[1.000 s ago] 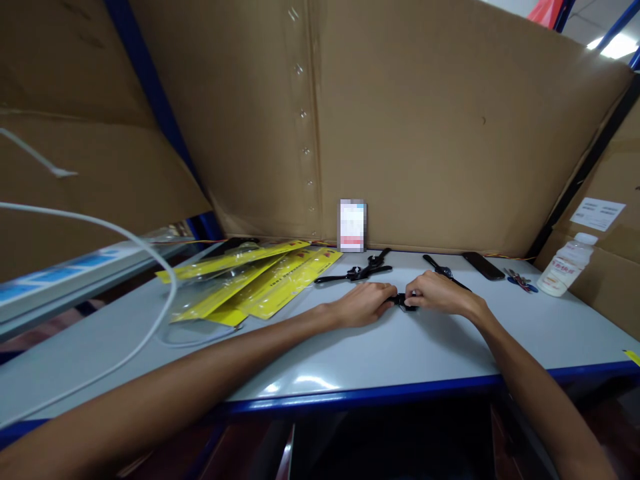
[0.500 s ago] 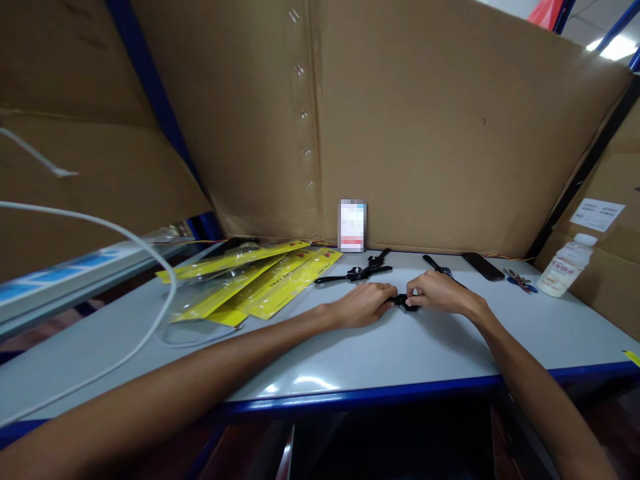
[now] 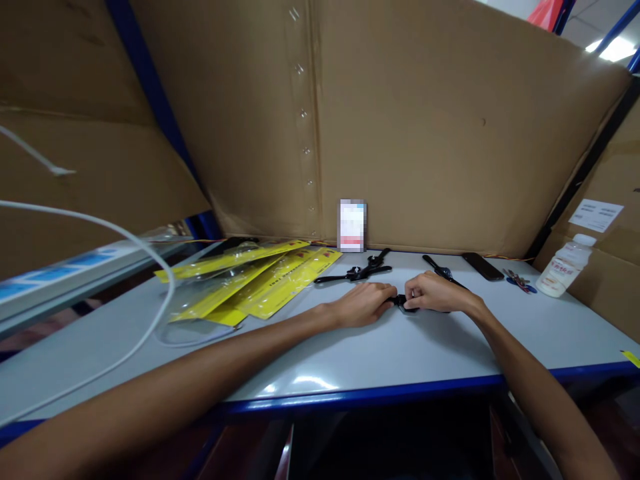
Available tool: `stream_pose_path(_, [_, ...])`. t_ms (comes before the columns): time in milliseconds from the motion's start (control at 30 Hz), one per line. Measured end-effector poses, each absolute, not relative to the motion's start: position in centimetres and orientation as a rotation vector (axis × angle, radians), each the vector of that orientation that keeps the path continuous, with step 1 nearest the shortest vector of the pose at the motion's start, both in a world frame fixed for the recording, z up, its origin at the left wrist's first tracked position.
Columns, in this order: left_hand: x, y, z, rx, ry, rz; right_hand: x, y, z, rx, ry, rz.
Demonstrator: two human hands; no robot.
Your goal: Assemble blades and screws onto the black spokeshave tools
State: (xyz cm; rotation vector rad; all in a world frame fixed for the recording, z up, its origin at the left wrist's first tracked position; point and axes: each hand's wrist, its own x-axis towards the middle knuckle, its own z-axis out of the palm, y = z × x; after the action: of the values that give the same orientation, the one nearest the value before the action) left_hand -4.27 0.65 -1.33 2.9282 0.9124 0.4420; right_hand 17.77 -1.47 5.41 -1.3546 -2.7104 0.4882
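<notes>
A small black spokeshave (image 3: 401, 301) rests on the grey tabletop between my two hands, only its middle body showing. My left hand (image 3: 363, 304) is closed around its left end, with the handle hidden under the fingers. From the other side, my right hand (image 3: 434, 292) has thumb and fingers pinched at the body; fine detail under the fingertips cannot be made out. Two more black spokeshaves (image 3: 356, 274) lie crossed just beyond my left hand. Another black spokeshave (image 3: 443, 271) lies behind my right hand, partly covered by it.
Yellow-backed clear plastic packages (image 3: 285, 287) are piled on the left, near a white cable (image 3: 165, 267). A lit phone (image 3: 352, 227) leans against the cardboard wall (image 3: 425, 147). To the right are a dark phone (image 3: 483, 266), keys (image 3: 520, 282) and a white bottle (image 3: 565, 267).
My right hand has shifted very slightly left at the spokeshave body. My left hand stays in the same place, and the other things have not moved.
</notes>
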Motion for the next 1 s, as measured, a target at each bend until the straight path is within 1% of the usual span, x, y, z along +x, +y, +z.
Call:
stream_pose_path(100, [-4.3,0.6,-1.3,2.927,0.905,0.444,18.0,-1.5,5.6,-1.406,-2.696,0.347])
stream_pose_path(267, [-4.2,0.4,-1.0,2.915,0.924,0.442,17.7,-1.3,5.0,-1.492,-2.739,0.234])
stream_pose_path(300, [-4.2,0.4,-1.0,2.916,0.923,0.441,17.6,-1.3,4.9,-1.463,-2.750,0.275])
stream_pose_path(433, [-4.2,0.5,-1.1,2.927,0.907,0.437,17.7,-1.4,5.1,-1.247,-2.698,0.616])
stream_pose_path(500, [-4.2,0.5,-1.2,2.925,0.905,0.443,18.1,-1.4,5.5,-1.199,-2.650,0.636])
stream_pose_path(600, [-4.2,0.5,-1.2,2.915,0.900,0.447,18.6,-1.5,6.0,-1.201,-2.661,0.593])
stream_pose_path(1000, [-4.1,0.3,-0.9,2.925,0.928,0.405,17.9,-1.2,5.3,-1.481,-2.743,0.306])
